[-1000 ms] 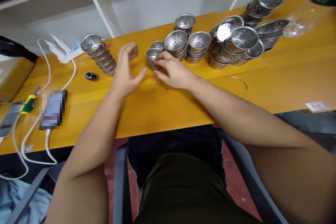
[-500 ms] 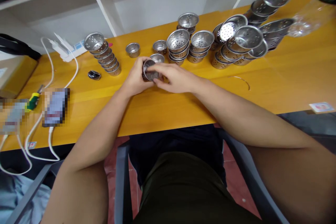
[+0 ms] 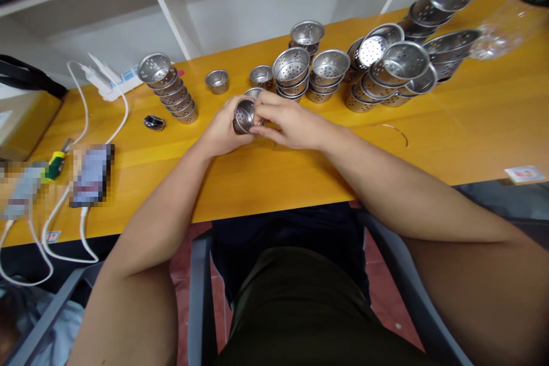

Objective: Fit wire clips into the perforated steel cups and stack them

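Note:
My left hand [image 3: 223,128] is wrapped round a small perforated metal cup [image 3: 244,116], its open mouth tilted toward me. At the cup's right rim, the thumb and fingers of my right hand [image 3: 285,120] are closed in a pinch on the edge. Anything small between those fingertips is hidden. A short thin end [image 3: 275,146] shows just below my right hand; I cannot tell whether it is held. Behind my hands another small metal cup [image 3: 254,92] is partly covered. Two more single cups stand beyond, one at the left [image 3: 217,81] and one at the right [image 3: 261,76].
A leaning stack of cups [image 3: 174,91] stands left, near a small black object [image 3: 154,122]. Several more stacks [image 3: 388,71] fill the back right. A thin curved wire [image 3: 398,132] lies right. Phones with white cables [image 3: 90,177] and a screwdriver [image 3: 55,166] lie left.
The fingers of my right hand have come out of the cup's mouth and moved right to its rim, closing into a pinch. My left hand keeps hold of the cup almost in place.

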A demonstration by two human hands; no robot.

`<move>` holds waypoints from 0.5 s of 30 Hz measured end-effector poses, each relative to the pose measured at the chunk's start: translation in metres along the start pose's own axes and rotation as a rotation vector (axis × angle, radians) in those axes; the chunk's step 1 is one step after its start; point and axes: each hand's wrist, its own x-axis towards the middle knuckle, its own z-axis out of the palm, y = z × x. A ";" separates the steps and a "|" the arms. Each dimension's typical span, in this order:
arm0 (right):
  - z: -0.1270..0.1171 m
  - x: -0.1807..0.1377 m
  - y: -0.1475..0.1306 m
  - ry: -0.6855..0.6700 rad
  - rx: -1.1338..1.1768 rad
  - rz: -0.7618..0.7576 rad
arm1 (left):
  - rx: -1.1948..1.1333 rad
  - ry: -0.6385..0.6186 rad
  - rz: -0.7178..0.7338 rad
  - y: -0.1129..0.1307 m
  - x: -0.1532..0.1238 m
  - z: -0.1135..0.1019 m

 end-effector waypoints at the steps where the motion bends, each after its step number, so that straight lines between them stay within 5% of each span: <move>1: 0.000 0.001 -0.001 0.015 0.013 0.005 | -0.010 0.008 0.003 0.002 0.000 -0.001; 9: -0.007 0.008 -0.004 0.159 0.321 0.097 | -0.080 0.011 -0.056 -0.001 -0.007 -0.002; 12: -0.031 0.004 -0.002 0.050 0.452 0.127 | -0.033 0.042 -0.218 -0.019 -0.014 -0.006; 15: -0.061 -0.003 0.000 -0.165 0.270 0.210 | 0.152 0.119 -0.395 -0.033 -0.017 -0.018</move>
